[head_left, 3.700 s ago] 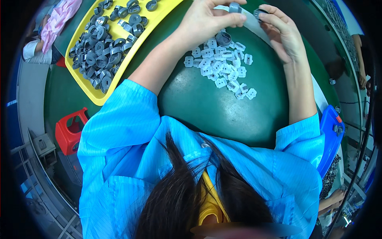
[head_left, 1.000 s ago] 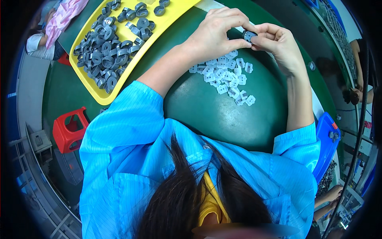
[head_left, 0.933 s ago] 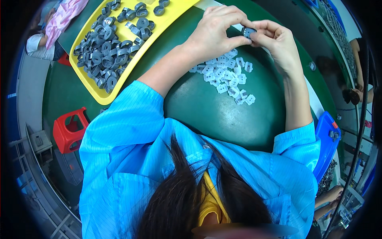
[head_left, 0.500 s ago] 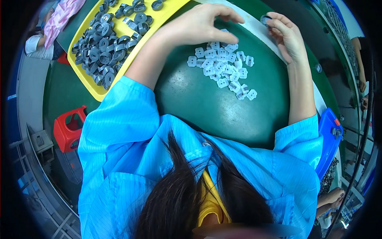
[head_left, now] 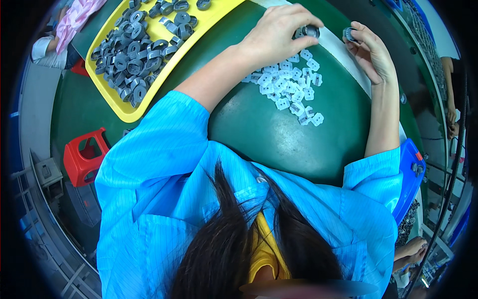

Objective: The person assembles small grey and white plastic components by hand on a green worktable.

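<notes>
The left hand (head_left: 280,36) pinched a grey ring (head_left: 307,33) in its grip; the right hand (head_left: 371,52) held a dark round piece (head_left: 350,34) at the ring's three o'clock, apart from it. White clips (head_left: 290,85) lay on the worktop (head_left: 264,127) toward seven o'clock, nearer the left hand.

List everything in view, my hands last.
Smooth table: one, green, centre
Small plastic pieces: dozens, translucent white, on table
Shallow plastic tray: one, yellow, upper left
Round hollow parts: many, grey, in yellow tray
Held round parts: two, grey, beyond the pieces
Plastic stool: one, red, left
Flat plastic tray: one, blue, right
Crumpled cloth: one, pink, top left
Other people's arms: several, bare, sides
Striped smock: one, blue, lower centre
Left hand: one, bare, top
Right hand: one, bare, upper right
</notes>
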